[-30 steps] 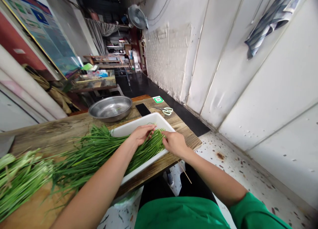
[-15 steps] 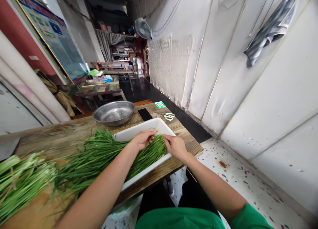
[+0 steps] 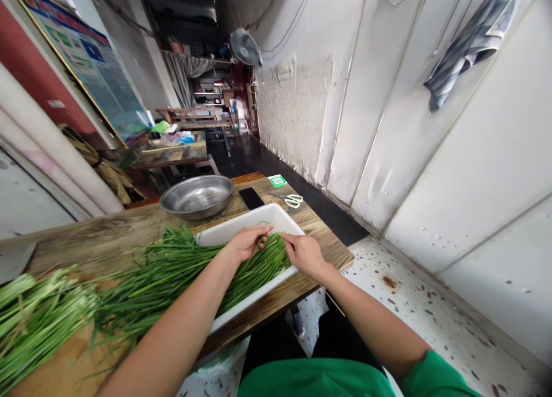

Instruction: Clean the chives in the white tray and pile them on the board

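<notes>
Long green chives lie heaped in a white plastic tub, their leaves spilling over its left end. Above the heap, my left hand is closed in a pinch on a thin chive stalk whose tip sticks up past the fingers. My right hand is at the tub's right end, thumb and finger pinched beside the cut ends of the chives. Whatever its fingertips hold, if anything, is too small to make out. A small gap separates the two hands.
Behind the tub are a steel basin, a black phone, scissors with pale handles and a green code card. A tied bundle of greens lies at left near a metal blade. The wooden table's edge is at right.
Both hands stay almost in the same place over the tub, still pinched. The view has shifted very slightly; nothing else visibly differs.
</notes>
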